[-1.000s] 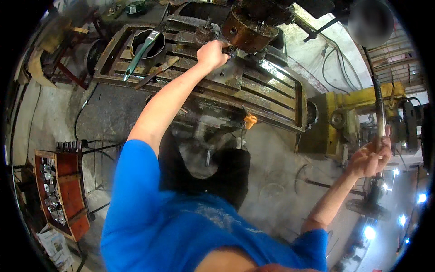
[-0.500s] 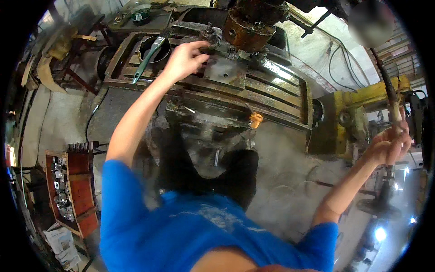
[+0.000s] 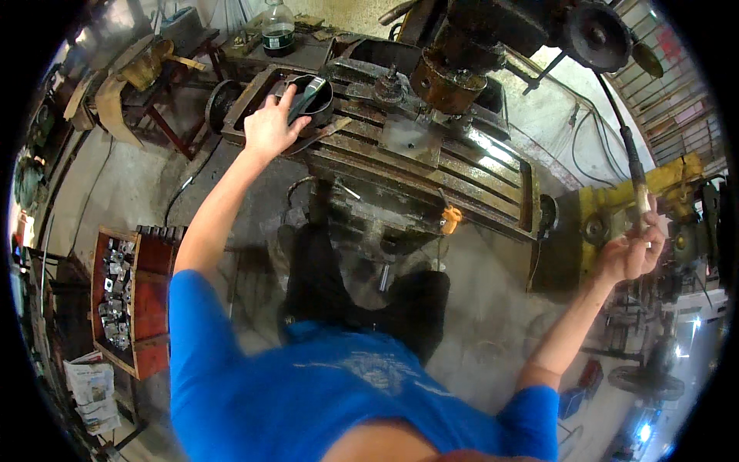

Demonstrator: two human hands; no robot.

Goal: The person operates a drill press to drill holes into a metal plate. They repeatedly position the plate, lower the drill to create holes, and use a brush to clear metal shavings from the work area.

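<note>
My left hand [image 3: 271, 129] is over the green-handled brush [image 3: 308, 96], its index finger and thumb apart on either side of the handle. The hand hides part of that handle; whether it touches is hard to tell. The brush leans across a round dark pot [image 3: 324, 98] on the machine table [image 3: 362, 158]. Close by, a second brush with tan bristles [image 3: 332, 129] lies partly beneath the hand. Far to the right, my right hand [image 3: 633, 250] is closed round the pale grip of a long lever [image 3: 640, 185]. A flat metal plate [image 3: 408, 142] sits below the rusty spindle head [image 3: 450, 81].
An orange handle [image 3: 451, 220] sticks out at the table's front edge. At the left stands a red-sided wooden box [image 3: 152, 308] of small metal parts. A bottle [image 3: 278, 35] stands at the back, and a yellow machine [image 3: 639, 189] at the right.
My left hand has moved left from beside the spindle and plate to the brush and pot. The lever grip stays in my right hand. The whole view has shifted slightly.
</note>
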